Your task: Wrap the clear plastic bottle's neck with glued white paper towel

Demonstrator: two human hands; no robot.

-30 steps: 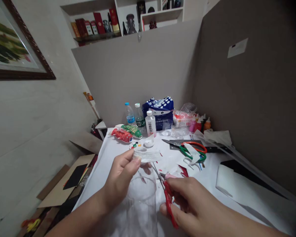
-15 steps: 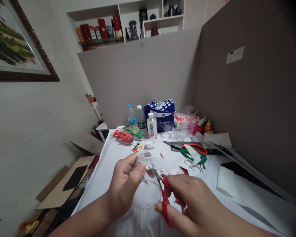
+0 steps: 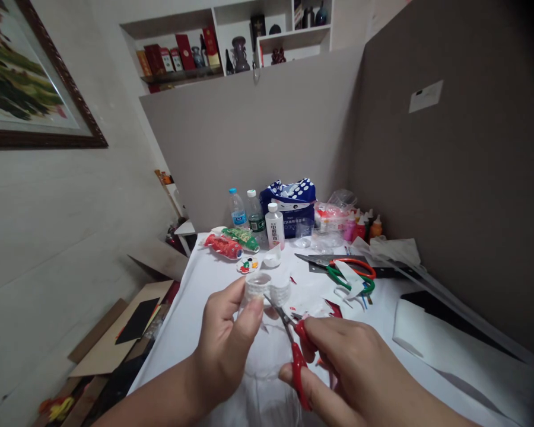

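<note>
My left hand (image 3: 226, 344) is closed on the upper part of a clear plastic bottle (image 3: 267, 350), pinching its white-textured cut top (image 3: 267, 287) between thumb and fingers. My right hand (image 3: 351, 379) grips small red-handled scissors (image 3: 296, 350), fingers through the loops. Their blades point up and left, with the tips touching the bottle just below the white top. Both hands hover over the white table (image 3: 196, 284).
Behind them lie larger red-and-green scissors (image 3: 351, 271), a paint palette (image 3: 247, 264), painted bottle pieces (image 3: 229, 242), three capped bottles (image 3: 254, 217), a blue dotted bag (image 3: 289, 204) and paint tubes (image 3: 360, 225). White sheets (image 3: 449, 350) lie right; cardboard (image 3: 115, 332) covers the floor left.
The white top has been bent and drawn closer together in my left hand. The scissors have risen slightly, and their blades have moved in against the bottle.
</note>
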